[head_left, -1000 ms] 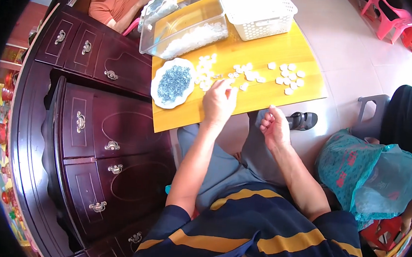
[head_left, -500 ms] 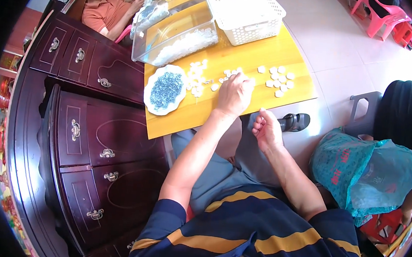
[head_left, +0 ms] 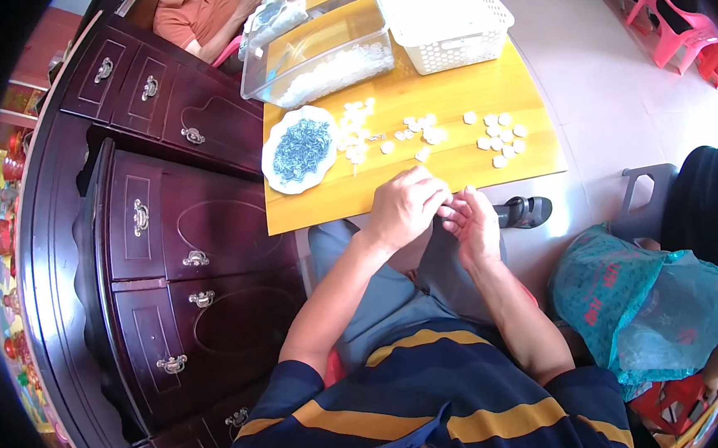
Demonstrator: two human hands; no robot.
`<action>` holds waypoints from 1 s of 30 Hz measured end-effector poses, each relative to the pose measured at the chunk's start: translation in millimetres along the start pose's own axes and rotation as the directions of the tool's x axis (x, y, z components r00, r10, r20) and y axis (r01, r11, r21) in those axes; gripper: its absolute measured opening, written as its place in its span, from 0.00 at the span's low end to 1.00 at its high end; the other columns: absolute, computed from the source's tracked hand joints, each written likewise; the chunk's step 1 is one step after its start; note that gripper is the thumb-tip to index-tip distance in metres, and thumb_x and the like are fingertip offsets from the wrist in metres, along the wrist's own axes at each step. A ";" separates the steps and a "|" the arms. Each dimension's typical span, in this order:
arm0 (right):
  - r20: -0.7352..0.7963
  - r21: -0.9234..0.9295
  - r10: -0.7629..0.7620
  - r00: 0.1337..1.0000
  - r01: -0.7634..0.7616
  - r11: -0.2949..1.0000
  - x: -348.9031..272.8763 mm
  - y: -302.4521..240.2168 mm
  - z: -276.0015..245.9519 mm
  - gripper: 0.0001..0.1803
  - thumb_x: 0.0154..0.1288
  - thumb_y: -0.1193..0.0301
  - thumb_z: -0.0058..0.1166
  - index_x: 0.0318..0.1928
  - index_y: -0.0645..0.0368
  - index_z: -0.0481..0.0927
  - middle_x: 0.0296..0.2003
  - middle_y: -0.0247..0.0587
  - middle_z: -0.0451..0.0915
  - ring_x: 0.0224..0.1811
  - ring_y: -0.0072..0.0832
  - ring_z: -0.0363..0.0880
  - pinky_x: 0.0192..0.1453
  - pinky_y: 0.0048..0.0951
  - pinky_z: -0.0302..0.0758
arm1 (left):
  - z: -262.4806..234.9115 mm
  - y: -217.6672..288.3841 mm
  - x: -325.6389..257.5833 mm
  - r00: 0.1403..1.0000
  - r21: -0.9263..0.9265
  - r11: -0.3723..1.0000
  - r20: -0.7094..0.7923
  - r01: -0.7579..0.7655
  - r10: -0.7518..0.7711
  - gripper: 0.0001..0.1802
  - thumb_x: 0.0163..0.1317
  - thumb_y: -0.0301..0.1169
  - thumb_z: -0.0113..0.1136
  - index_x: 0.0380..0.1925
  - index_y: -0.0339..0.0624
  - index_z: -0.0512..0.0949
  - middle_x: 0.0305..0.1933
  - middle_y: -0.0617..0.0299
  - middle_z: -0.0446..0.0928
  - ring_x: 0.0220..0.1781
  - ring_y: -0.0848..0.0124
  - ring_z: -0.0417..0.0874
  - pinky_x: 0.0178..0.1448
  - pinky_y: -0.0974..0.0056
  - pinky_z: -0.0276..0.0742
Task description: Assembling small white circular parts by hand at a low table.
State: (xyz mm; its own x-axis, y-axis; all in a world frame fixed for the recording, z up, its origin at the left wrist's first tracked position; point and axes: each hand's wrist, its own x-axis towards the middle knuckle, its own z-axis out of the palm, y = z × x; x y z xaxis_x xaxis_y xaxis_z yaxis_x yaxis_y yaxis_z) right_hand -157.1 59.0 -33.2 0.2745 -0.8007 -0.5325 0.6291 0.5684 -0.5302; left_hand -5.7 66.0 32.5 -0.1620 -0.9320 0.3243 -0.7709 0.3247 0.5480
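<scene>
Just past the front edge of the yellow wooden table [head_left: 335, 211], my left hand [head_left: 407, 211] and my right hand [head_left: 473, 230] meet above my lap. Fingertips of both are pinched together, and whatever lies between them is too small to make out. Beyond them on the table are small white pieces: a loose group [head_left: 354, 128] beside the dish, a middle cluster [head_left: 420, 128], and a group of roundish ones [head_left: 501, 138] at the right. A scalloped white dish [head_left: 327, 169] at the left holds many thin, dark metallic bits.
A clear plastic bin [head_left: 256, 92] with white pieces stands behind the dish. Right of it is a white perforated basket [head_left: 462, 55]. Dark wooden drawers [head_left: 209, 230] flank the left. A teal plastic bag [head_left: 596, 290] sits at my right. Across the table sits another person [head_left: 194, 17].
My left hand has drawn back from the middle cluster of white pieces to my right hand, and their fingertips now meet. The whole view has shifted slightly.
</scene>
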 end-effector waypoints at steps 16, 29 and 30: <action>0.318 -0.186 0.429 0.846 -0.387 0.903 -0.5 4.0 -4.7 0.08 0.77 0.65 0.55 0.47 0.55 0.81 0.37 0.32 0.86 0.35 0.20 0.86 0.39 0.23 0.84 | -15.7 -15.3 -42.5 1.000 -0.073 0.997 0.020 -0.008 0.009 0.07 0.60 0.25 0.67 0.38 0.41 0.85 0.34 0.58 0.81 0.33 0.60 0.84 0.38 0.60 0.80; 0.339 -0.056 0.377 0.862 -0.381 0.923 -0.3 10.6 -3.9 0.07 0.77 0.70 0.55 0.49 0.58 0.82 0.39 0.34 0.87 0.32 0.17 0.85 0.39 0.22 0.85 | -38.8 -70.6 -56.3 0.927 0.411 0.851 -0.313 0.328 -0.206 0.24 0.62 0.30 0.67 0.59 0.41 0.78 0.50 0.51 0.75 0.54 0.52 0.78 0.57 0.51 0.76; 0.343 -0.053 0.377 0.860 -0.383 0.922 0.1 11.3 -4.5 0.07 0.77 0.70 0.54 0.49 0.58 0.81 0.40 0.34 0.87 0.33 0.18 0.86 0.39 0.23 0.85 | -37.4 -72.3 -56.5 0.926 0.449 0.825 -0.307 0.344 -0.218 0.24 0.63 0.29 0.66 0.59 0.40 0.78 0.50 0.51 0.76 0.54 0.52 0.78 0.58 0.51 0.76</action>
State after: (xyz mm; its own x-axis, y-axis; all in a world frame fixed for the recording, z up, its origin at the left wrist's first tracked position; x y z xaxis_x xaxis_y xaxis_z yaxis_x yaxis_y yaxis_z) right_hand -153.2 66.1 -42.2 0.7227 -0.5399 -0.4315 0.4369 0.8406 -0.3200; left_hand 82.2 101.2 3.4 0.2077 -0.8846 0.4176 -0.9681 -0.1248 0.2172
